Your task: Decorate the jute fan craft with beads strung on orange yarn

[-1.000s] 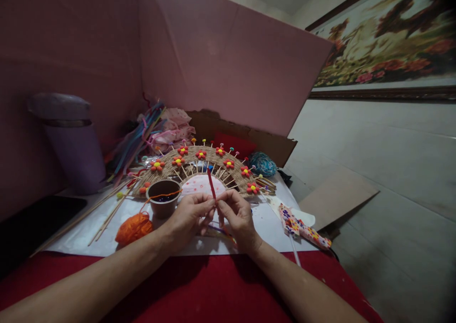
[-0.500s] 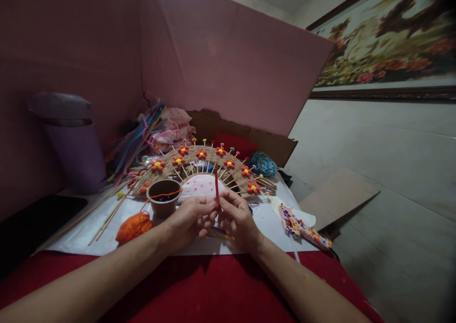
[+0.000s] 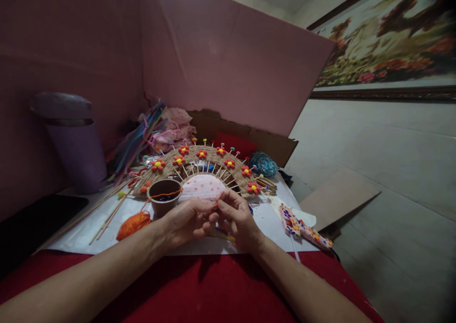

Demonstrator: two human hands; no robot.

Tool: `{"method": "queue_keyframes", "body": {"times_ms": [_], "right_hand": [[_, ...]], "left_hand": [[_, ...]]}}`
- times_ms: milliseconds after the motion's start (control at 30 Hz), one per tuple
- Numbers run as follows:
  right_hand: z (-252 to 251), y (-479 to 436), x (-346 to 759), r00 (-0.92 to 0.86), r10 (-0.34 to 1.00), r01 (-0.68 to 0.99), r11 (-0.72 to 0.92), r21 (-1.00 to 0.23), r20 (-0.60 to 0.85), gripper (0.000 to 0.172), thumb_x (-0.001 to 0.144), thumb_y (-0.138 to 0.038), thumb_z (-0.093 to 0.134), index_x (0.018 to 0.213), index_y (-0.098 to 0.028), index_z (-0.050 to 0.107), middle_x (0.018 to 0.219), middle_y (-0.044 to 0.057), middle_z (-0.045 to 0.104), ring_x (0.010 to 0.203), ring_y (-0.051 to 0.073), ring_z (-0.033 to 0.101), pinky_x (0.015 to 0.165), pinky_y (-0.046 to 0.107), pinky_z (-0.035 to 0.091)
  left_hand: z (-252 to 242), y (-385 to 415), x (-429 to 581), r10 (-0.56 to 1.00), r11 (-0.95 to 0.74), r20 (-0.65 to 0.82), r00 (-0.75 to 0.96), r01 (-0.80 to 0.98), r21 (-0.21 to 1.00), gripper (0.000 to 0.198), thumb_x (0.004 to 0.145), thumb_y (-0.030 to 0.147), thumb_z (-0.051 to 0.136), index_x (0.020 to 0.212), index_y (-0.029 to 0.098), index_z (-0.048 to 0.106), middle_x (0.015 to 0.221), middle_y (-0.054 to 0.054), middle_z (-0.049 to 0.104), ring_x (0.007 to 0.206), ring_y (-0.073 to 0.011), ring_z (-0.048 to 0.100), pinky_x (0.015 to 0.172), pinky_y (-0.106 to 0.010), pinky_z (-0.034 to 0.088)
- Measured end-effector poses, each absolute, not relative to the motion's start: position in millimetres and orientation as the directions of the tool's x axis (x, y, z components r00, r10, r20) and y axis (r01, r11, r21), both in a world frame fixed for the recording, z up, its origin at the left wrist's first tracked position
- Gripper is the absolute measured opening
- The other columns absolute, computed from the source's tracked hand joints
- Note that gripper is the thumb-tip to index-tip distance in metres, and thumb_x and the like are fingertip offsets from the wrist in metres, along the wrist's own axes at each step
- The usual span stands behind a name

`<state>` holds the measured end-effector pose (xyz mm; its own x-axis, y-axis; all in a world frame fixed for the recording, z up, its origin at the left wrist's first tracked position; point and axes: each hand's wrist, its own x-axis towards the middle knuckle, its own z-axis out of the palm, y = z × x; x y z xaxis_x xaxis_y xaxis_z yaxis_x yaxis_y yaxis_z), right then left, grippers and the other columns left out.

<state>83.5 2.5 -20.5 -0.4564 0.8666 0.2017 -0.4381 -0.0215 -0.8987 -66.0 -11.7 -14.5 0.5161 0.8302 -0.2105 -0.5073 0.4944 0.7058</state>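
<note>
My left hand point(image 3: 192, 221) and my right hand point(image 3: 237, 216) meet in front of the fan-shaped craft, thumbs and forefingers pinched together. Between their fingertips only a speck of a small red piece point(image 3: 215, 206) shows; the fingers cover the rest. Behind them lies the fan point(image 3: 231, 175), woven from twine over thin sticks, with red-and-yellow flowers and a white dotted half-round centre point(image 3: 203, 187). Left of my hands stands a brown cup point(image 3: 164, 206) of dark liquid. An orange yarn ball point(image 3: 134, 226) sits beside it, its strand running over the cup's rim.
A purple tumbler point(image 3: 76, 152) stands at the left, near long thin sticks point(image 3: 109, 218). Pipe cleaners point(image 3: 138, 133) and pink cloth point(image 3: 174, 128) are heaped behind. Blue yarn point(image 3: 263, 164) lies at the back right. A flower-patterned wrapped tool point(image 3: 306, 230) rests at the right edge.
The red strip stood upright above my fingertips; now just a tiny bit of it shows between them. My hands have stayed in nearly the same place.
</note>
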Motion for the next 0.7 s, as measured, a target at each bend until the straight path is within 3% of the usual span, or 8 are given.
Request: {"method": "queue_keyframes", "body": {"times_ms": [433,600,700], "right_hand": [[-23,5,82,-0.434,0.886,-0.348,0.002,-0.937,0.163,0.031,0.071,-0.039,0.072,0.072,-0.018,0.049,0.066,-0.004,0.058,0.049,0.008,0.055,0.045,0.020,0.048],[-25,6,82,-0.432,0.878,-0.325,0.062,-0.944,0.207,0.028,0.071,-0.037,0.072,0.073,-0.019,0.051,0.066,-0.004,0.057,0.050,0.010,0.056,0.043,0.020,0.044],[-25,6,81,-0.435,0.860,-0.316,0.133,-0.939,0.268,0.022,0.073,-0.034,0.070,0.077,-0.019,0.054,0.064,-0.004,0.058,0.051,0.011,0.057,0.050,0.023,0.047]], "left_hand": [[-5,-17,-65,0.809,0.536,-0.283,0.516,-0.449,0.715,0.008,0.068,0.017,0.064,0.074,0.012,0.063,0.056,-0.001,0.055,0.042,-0.0063,0.046,0.035,-0.015,0.026],[-5,-19,-59,0.890,0.370,-0.206,0.407,-0.379,0.848,0.012,0.069,0.021,0.060,0.063,0.011,0.060,0.055,-0.002,0.054,0.039,-0.0062,0.044,0.031,-0.015,0.027],[-8,-18,-57,0.936,0.253,-0.139,0.324,-0.344,0.904,0.014,0.070,0.023,0.061,0.062,0.012,0.058,0.053,-0.001,0.052,0.037,-0.0069,0.042,0.030,-0.016,0.028]]}}
